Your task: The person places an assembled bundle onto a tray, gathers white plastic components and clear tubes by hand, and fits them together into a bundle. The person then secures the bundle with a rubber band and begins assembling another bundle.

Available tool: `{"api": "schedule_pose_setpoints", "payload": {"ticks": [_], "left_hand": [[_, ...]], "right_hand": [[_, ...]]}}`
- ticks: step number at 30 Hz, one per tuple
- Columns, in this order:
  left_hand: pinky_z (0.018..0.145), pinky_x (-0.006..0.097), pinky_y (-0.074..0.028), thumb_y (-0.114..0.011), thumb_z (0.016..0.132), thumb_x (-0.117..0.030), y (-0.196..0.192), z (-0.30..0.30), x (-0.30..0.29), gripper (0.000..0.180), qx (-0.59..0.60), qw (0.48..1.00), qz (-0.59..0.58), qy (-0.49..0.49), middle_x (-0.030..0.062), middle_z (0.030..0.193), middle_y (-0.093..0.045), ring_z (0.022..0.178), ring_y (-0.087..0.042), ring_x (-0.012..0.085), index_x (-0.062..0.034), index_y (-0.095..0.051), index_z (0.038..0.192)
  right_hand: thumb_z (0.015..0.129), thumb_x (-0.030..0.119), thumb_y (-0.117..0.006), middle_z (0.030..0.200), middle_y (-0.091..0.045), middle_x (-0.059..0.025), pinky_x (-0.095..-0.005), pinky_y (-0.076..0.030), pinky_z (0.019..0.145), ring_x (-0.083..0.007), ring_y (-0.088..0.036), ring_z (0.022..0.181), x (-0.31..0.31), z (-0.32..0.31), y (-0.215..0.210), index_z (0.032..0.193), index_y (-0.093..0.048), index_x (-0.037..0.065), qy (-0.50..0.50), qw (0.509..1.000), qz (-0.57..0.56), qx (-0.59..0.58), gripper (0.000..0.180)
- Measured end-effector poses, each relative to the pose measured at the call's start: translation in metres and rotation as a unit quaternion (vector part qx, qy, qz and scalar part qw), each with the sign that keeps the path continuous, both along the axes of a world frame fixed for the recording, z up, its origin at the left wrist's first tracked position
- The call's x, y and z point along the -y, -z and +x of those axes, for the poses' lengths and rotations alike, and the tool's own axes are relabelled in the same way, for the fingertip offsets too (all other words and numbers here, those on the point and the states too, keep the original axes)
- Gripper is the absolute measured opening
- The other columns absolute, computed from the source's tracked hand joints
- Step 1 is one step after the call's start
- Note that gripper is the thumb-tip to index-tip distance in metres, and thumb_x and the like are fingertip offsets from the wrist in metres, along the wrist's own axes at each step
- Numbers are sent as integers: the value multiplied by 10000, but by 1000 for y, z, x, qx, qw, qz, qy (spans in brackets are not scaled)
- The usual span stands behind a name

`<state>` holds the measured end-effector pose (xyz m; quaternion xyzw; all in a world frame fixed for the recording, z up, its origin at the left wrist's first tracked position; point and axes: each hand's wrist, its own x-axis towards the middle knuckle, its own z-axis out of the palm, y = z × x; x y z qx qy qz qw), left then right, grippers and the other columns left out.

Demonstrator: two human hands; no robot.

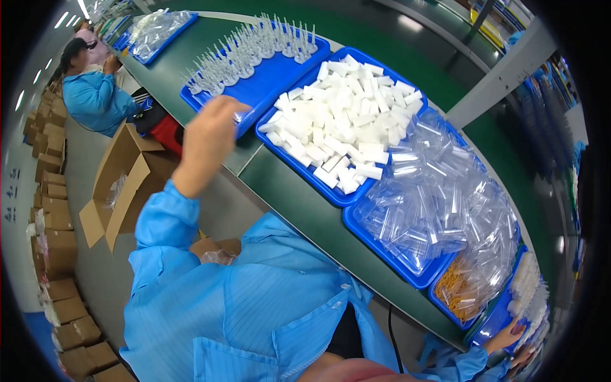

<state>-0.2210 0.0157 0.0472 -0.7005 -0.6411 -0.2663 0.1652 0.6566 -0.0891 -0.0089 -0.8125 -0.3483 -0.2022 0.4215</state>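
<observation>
My left hand (207,143) is raised over the near corner of a blue tray (254,79), its fingers curled together and slightly blurred. A shiny glint shows at the fingertips; whether it is a held piece or the tray's gloss I cannot tell. In that tray, rows of translucent plastic pieces with thin upright spikes (254,54) stand along the far side. Beside it, another blue tray (337,198) holds a heap of white foam blocks (347,114). My right hand is out of view.
Farther right, trays hold clear plastic sleeves (439,191) and orange rubber bands (455,293). At the lower right, another person's hands (506,335) work at a tray. An open carton (121,188) stands left of the green table (286,197); a co-worker (95,95) sits beyond.
</observation>
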Motion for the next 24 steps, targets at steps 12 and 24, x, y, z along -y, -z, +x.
{"api": "schedule_pose_setpoints", "payload": {"ticks": [12, 24], "left_hand": [[828, 294, -529, -680, 877, 1, 29, -141, -46, 361, 384, 868, -311, 51, 84, 1122, -668, 962, -646, 159, -11, -640, 1236], [744, 315, -525, -764, 864, -120, 39, -87, -44, 232, 119, 987, -104, 38, 95, 916, -654, 815, -651, 191, -42, -631, 1038]], "right_hand": [[1012, 110, -574, 1327, -586, -138, -326, -447, 1056, -213, -576, 1207, -36, -284, -93, 1341, -547, -41, -245, 963, 29, -111, 363], [812, 84, -626, 912, -621, -36, -333, -435, 781, -215, -580, 910, -164, -540, -86, 1063, -681, 81, -703, 615, -192, 301, 257]]}}
